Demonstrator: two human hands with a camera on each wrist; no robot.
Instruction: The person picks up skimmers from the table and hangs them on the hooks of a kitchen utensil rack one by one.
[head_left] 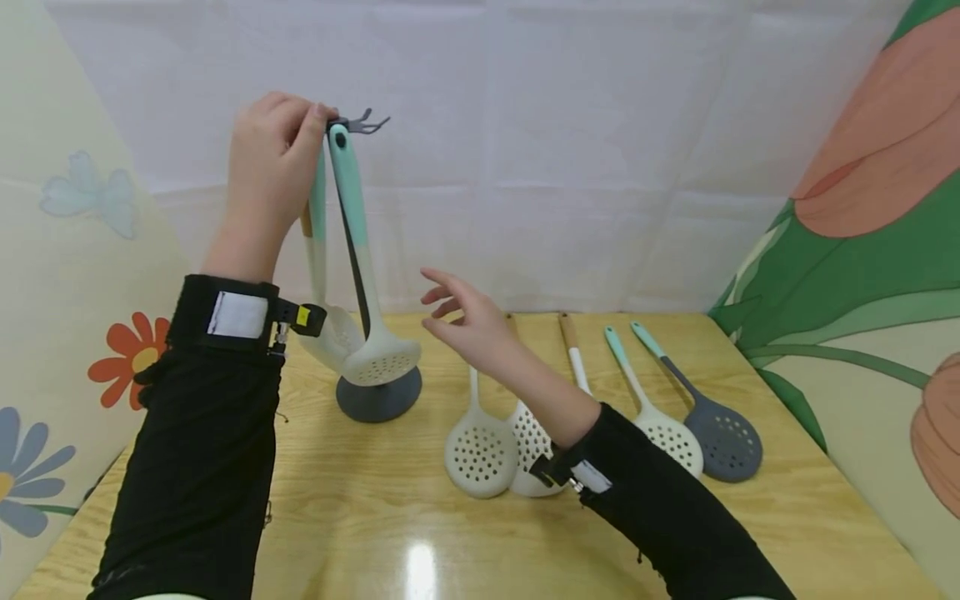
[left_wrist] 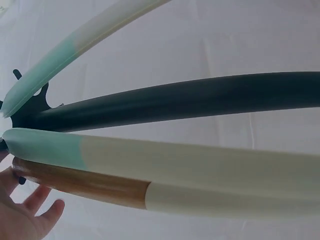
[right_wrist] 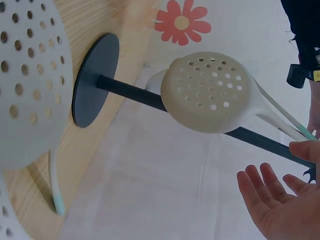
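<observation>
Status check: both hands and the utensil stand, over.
Left hand pinching a skimmer handle at the stand's top hooks. Right hand open, empty, beside the stand. Four skimmers lying on the table.

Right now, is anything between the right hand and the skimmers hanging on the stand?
Nothing visible. The right hand is open in mid-air beside the hanging skimmers, with only clear air between them; the left hand is up at the hooks.

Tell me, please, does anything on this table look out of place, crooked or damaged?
Nothing looks damaged or spilled. Two white skimmers on the table overlap at their heads, unlike the white skimmer and grey skimmer lying apart. The left hand touches the rack top; the right hand hovers.
</observation>
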